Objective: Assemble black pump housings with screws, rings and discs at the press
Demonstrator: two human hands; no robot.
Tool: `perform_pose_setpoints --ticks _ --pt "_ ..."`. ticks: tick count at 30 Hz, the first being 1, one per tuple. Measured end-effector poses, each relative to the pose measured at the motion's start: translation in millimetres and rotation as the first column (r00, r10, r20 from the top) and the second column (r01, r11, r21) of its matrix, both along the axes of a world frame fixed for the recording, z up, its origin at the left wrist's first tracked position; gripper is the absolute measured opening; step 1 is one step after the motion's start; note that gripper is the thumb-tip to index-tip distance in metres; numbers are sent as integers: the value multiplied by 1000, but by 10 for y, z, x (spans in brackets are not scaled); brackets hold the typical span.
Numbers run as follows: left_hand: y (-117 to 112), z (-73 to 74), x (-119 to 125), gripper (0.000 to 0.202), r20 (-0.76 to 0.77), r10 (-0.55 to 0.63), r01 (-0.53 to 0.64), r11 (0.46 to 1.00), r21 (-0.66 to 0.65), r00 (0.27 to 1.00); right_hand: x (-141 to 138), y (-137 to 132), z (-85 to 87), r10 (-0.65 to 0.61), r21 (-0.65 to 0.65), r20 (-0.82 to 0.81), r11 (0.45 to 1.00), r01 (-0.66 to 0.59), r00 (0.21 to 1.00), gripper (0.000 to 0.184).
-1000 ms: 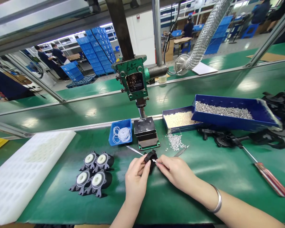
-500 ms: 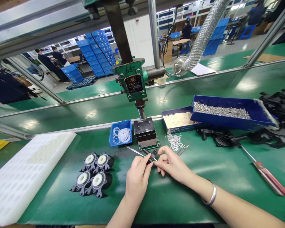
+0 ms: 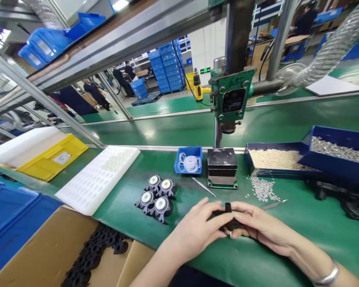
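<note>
A black plastic part (image 3: 228,208) is held between both hands above the front of the green bench. My left hand (image 3: 199,225) grips it from the left, fingers bent around it. From the other side my right hand (image 3: 254,223) pinches it with thumb and fingers. Much of the part is hidden by the fingers. Below it, a small pale ring-like piece (image 3: 231,235) shows near the right fingertips. Left of the hands, several black housings with white round centres (image 3: 161,203) stand in a group. Tweezers (image 3: 203,186) lie just beyond my left hand.
The press base (image 3: 222,163) stands ahead, beside a blue tray of white rings (image 3: 176,167). Small metal rings (image 3: 261,188) are scattered right of it, near blue bins (image 3: 257,172). A white foam tray (image 3: 68,193) and a cardboard box (image 3: 48,243) are at left.
The view has swung left, bringing in the cardboard box and yellow bin. The black part has been turned in my hands, and both hands now close around it more fully.
</note>
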State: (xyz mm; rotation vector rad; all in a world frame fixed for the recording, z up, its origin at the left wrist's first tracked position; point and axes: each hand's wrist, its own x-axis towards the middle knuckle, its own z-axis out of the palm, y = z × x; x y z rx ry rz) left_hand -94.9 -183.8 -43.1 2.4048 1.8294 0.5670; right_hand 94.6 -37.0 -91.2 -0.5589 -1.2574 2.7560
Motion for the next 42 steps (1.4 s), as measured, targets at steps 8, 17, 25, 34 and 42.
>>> perform_pose_setpoints --ticks 8,17,25,34,42 --pt "-802 -25 -658 111 -300 476 -524 845 -106 827 13 39 48 -126 -11 29 992 127 992 26" --pt "-853 -274 -689 73 -316 492 -520 854 -4 811 -1 101 15 -257 31 -8 966 257 966 26" --pt "-761 -124 -711 64 -317 441 -460 888 16 840 10 137 -26 -323 56 3 945 322 946 22" --pt "-722 -212 -741 63 -228 482 -490 871 23 846 -2 133 -7 -312 74 17 948 310 950 24" --pt "-682 -243 -843 68 -212 484 -492 870 17 849 -22 128 36 -324 73 19 944 322 946 24"
